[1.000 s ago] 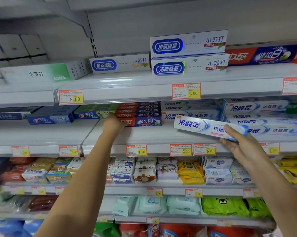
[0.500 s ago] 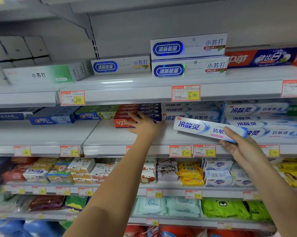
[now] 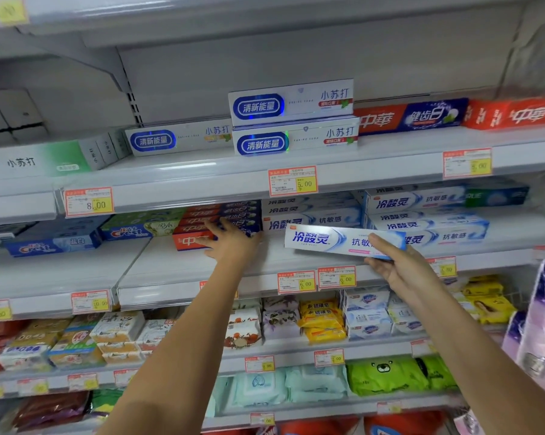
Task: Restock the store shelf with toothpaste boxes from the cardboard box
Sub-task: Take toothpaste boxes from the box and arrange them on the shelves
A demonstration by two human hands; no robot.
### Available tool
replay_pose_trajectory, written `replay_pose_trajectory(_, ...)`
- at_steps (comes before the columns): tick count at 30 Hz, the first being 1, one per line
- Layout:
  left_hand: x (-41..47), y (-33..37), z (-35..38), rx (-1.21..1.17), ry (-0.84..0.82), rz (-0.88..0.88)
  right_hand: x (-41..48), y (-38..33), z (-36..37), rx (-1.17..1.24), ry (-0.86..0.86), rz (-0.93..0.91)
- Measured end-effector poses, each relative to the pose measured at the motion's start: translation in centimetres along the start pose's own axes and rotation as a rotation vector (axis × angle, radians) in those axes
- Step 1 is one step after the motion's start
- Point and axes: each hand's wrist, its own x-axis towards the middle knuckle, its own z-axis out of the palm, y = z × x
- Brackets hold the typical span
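**DESK:** Where is the toothpaste box, and what are the hands doing?

**OPERATOR:** Store aisle. My right hand (image 3: 403, 271), at 4 o'clock from frame centre, has its grip clamped on the right end of a long white-and-blue cardboard toothpaste box (image 3: 337, 241), thumb over the front face and fingers beneath. The box hangs roughly level just in front of the grey metal middle shelf (image 3: 170, 265), not yet set down. My left hand (image 3: 233, 243), at 9 o'clock of the box, has its grip apart. Its fingers are spread, the tips touching a stack of red-and-blue toothpaste boxes (image 3: 199, 221). The cardboard supply box is out of view.

**DESK:** How will it handle?

**OPERATOR:** I judge it light and stiff lengthwise but thin-walled, so a hard squeeze could dent it. The glossy face may slip, and a hold nearer the middle would steady it.

**DESK:** Legible print?

**OPERATOR:** The held box reads 冷酸灵 and 抗敏. The matching white-and-blue boxes (image 3: 312, 219) at 12 o'clock of it read 抗敏感. The red stack shows 中華. The blue cardboard boxes (image 3: 54, 244) at 9 o'clock read Crest. The white boxes on the top shelf (image 3: 293, 141) read 清新能量 and 小苏打. The yellow price tags (image 3: 89, 202) read 8.00, 5.00 and 6.00.
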Motion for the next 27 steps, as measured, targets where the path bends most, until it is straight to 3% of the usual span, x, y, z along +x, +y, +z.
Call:
replay_pose_trajectory(6,-1.6,1.1,-1.3,0.006,-0.006,0.005,-1.0,-2.5,-1.9,-0.006,0.019,-0.042)
replay_pose_trajectory(9,-4.7,3.1,-1.6,-0.151,0.022,0.275,-1.5,-5.3,-3.7,-0.052,0.008,-0.11)
replay_pose_trajectory(11,-7.4,4.8,-1.6,-0.34,-0.147,0.469,-1.6,-7.1,-5.1,-0.081,0.011,-0.164)
replay_pose_trajectory(14,-10.9,7.6,-1.2,-0.69,-0.59,0.549,-1.7,-9.1,-6.8,-0.119,-0.01,-0.22)
replay_pose_trajectory(15,-11.4,8.8,-0.5,-0.738,-0.663,0.569,-1.7,-9.6,-7.6,-0.132,-0.003,-0.242)
replay_pose_trajectory(21,-12.3,12.2,3.6,-0.841,-0.56,0.513,-0.9,-10.7,-10.1,-0.18,-0.006,-0.286)
replay_pose_trajectory(27,-12.4,15.4,7.1,-0.781,-0.379,0.485,2.8,-12.2,-12.9,-0.594,0.207,-0.444)
